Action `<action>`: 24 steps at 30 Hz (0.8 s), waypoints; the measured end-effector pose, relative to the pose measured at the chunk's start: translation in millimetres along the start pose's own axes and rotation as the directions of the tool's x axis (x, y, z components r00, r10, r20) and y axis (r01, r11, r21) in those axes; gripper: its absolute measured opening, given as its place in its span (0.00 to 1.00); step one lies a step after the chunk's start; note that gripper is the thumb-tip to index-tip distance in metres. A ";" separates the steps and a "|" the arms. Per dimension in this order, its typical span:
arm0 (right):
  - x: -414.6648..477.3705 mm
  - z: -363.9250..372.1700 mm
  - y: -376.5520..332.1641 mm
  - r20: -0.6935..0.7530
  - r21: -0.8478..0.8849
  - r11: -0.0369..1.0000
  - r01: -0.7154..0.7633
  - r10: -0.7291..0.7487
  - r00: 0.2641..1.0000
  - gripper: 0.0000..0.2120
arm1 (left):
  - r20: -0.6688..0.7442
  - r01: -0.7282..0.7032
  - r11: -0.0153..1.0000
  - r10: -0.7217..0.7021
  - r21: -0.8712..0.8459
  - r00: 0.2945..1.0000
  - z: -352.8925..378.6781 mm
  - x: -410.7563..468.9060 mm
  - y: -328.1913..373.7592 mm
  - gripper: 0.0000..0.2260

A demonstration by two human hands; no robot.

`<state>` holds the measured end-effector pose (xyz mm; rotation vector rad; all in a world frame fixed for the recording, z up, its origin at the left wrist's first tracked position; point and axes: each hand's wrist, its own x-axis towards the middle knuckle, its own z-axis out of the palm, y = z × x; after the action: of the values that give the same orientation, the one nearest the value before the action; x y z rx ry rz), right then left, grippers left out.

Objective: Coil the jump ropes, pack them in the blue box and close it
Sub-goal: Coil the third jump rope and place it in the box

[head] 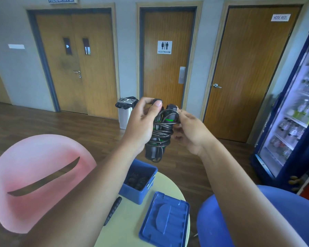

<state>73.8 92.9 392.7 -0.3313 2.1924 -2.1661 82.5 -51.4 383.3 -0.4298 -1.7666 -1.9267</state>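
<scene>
1. Fingers of the left hand are curling round the two black handles of a jump rope, holding the bundle upright in the air above the table.
2. Opposite, the right hand is pinching the cord near the handle tops. It looks as if the last turns are being wound and tucked.
3. Down below, the blue box is standing open on the table with a dark coil lying inside, and its lid is lying flat just beside it.
4. Left of the box, a black handle is lying on the table, partly hidden by the arm, probably another rope waiting.
5. Next move is calling for securing the loose end, then lowering the bundle into the box without it springing loose.
</scene>
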 end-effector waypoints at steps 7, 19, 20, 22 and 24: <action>-3.8 38.5 25.4 -0.208 0.204 0.973 0.112 -0.069 0.976 0.13 | -0.228 0.204 0.956 -0.251 -0.211 0.941 9.4 1.2 -13.4 0.09; 1.4 66.7 46.9 -0.254 0.146 0.985 0.088 -0.049 0.966 0.16 | -0.214 0.257 0.959 -0.228 0.118 0.950 -8.6 -15.1 -34.0 0.11; 3.8 67.0 48.0 -0.254 0.139 0.987 0.083 -0.045 0.966 0.16 | -0.205 0.226 0.961 -0.192 0.159 0.960 -8.9 -18.8 -33.4 0.10; 8.2 67.2 48.8 -0.256 0.134 0.988 0.071 -0.035 0.966 0.16 | -0.187 0.181 0.959 -0.141 0.217 0.972 -10.5 -21.7 -33.7 0.12; 12.4 67.4 48.6 -0.254 0.158 0.986 0.051 -0.009 0.967 0.18 | -0.171 0.135 0.946 -0.088 0.293 0.981 -13.5 -21.9 -35.6 0.14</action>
<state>67.8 24.5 344.4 -0.0850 2.1157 -2.5101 82.5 -60.1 340.3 -0.0690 -1.9743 -1.6686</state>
